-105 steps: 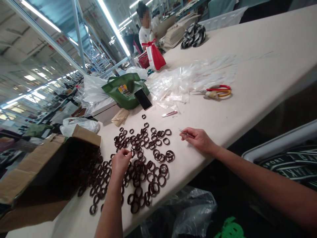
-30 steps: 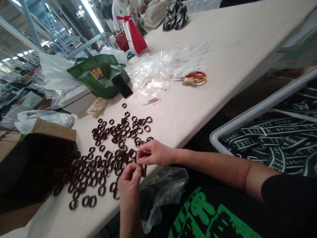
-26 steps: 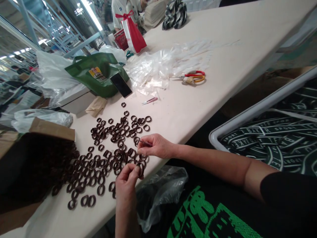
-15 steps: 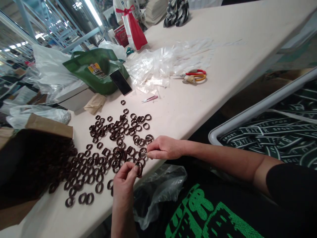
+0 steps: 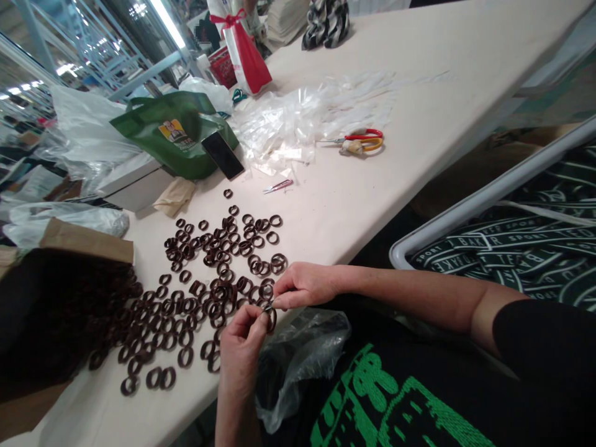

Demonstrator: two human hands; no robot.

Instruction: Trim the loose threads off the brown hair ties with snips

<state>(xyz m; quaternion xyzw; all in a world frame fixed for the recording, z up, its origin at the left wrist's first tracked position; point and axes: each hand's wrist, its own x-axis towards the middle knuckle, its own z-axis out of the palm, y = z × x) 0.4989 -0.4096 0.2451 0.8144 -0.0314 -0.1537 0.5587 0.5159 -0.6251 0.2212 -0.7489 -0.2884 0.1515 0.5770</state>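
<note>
My left hand [image 5: 244, 332] is closed, with thumb and fingertips pinching a dark brown band loop [image 5: 272, 321] at the table's front edge. Close against it, my right hand [image 5: 298, 287] is closed around a small tool with a metal tip [image 5: 267, 307]; the fingers hide most of this tool, so its kind does not show. The tip meets the loop at my left fingertips. Many similar brown loops [image 5: 226, 273] lie scattered and heaped on the pale table [image 5: 344, 198], just beyond both hands.
A paper bag [image 5: 88, 241] full of loops lies on its side at left. Farther back are a green bag [image 5: 177, 139], a phone [image 5: 223, 155], clear plastic bags [image 5: 288, 124], small snips [image 5: 278, 185] and scissors [image 5: 363, 141]. A white-railed cart [image 5: 447, 220] with printed straps stands right.
My right hand has come toward the left, bringing the metal tip to the loop. My left hand has shifted slightly right, still pinching a loop. The view has shifted a little.
</note>
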